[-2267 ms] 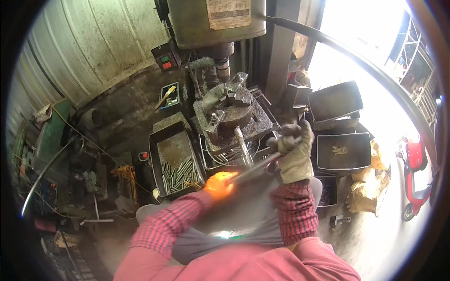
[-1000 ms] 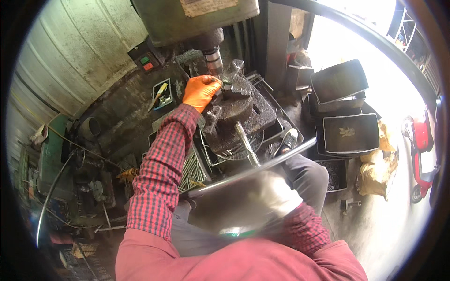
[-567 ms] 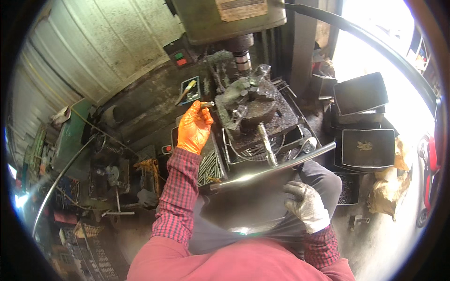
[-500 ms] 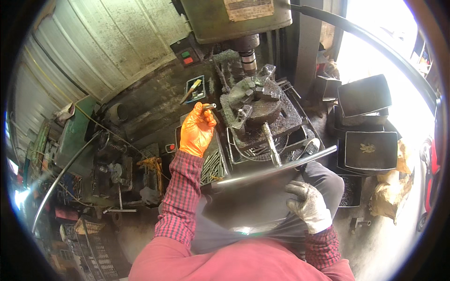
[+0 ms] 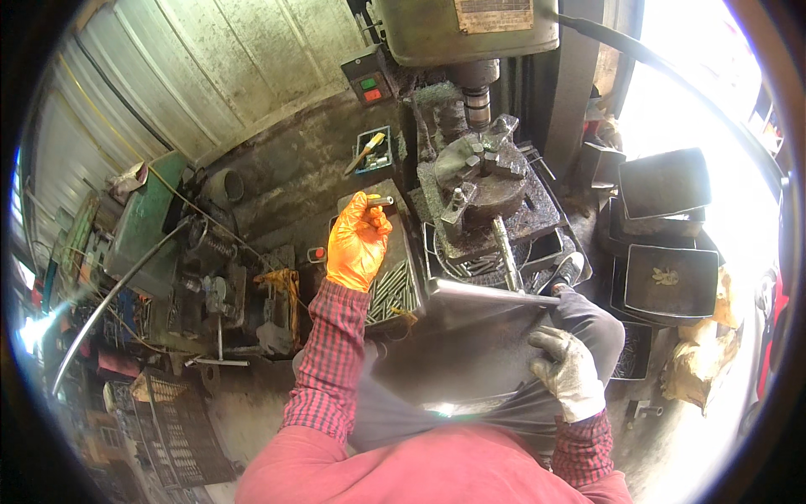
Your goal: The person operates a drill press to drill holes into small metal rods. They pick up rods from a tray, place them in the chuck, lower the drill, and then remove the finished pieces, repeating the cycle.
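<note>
Two hands at work before a drill press: left hand (image 5: 359, 244), in an orange glove, raised above a tray of steel pins (image 5: 395, 290), fingers (image 5: 367, 214) clenched around a short dark metal pin (image 5: 380, 202) held level at the fingertips. Half a second back, same hand a little lower and nearer the tray, the pin already pinched; now lifted slightly, closer to the chuck. Right hand (image 5: 569, 374), in a grey knit glove, fingers curled over the edge of a dark metal sheet (image 5: 470, 336) lying across the lap, much as half a second before; further back, the same hand higher, up by the chuck.

Ahead, a three-jaw chuck (image 5: 483, 172) clamped on the grimy drill-press surface (image 5: 537, 223), directly under the spindle (image 5: 476, 88) of the green machine head. A long handle (image 5: 506, 256) sloping down from the chuck toward the sheet. Behind the tray, a small box with a paintbrush (image 5: 368, 151) inside, and a switch box (image 5: 369, 80) with green and red buttons on the column. Right of the machine, stacked black metal bins (image 5: 672, 281) in bright daylight. Left, corrugated metal wall (image 5: 210, 76), dirty floor, a green machine (image 5: 143, 227) and scattered scrap.
</note>
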`<action>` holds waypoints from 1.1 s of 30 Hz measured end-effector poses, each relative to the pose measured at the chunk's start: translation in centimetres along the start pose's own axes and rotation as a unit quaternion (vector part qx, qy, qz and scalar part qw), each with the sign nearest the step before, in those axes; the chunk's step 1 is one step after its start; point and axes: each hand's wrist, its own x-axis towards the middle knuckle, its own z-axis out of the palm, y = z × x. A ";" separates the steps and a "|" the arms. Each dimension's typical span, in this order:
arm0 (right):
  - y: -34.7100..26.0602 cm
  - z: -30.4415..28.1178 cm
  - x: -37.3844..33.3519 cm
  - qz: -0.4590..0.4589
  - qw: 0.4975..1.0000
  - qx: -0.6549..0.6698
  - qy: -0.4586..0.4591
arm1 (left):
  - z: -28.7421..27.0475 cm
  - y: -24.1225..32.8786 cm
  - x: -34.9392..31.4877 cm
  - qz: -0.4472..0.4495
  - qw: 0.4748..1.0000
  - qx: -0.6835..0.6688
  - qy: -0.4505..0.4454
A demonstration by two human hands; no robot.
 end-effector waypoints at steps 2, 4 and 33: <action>-0.1 0.1 0.1 0.001 1.000 -0.006 0.000 | -0.5 0.2 -0.1 -0.002 1.000 -0.007 -0.007; -0.3 0.2 0.2 0.000 1.000 -0.026 0.001 | -1.6 0.3 0.0 0.009 1.000 0.002 0.003; -3.2 5.8 3.2 0.016 0.986 -0.116 -0.114 | -32.2 2.7 6.3 -0.130 0.593 0.758 0.239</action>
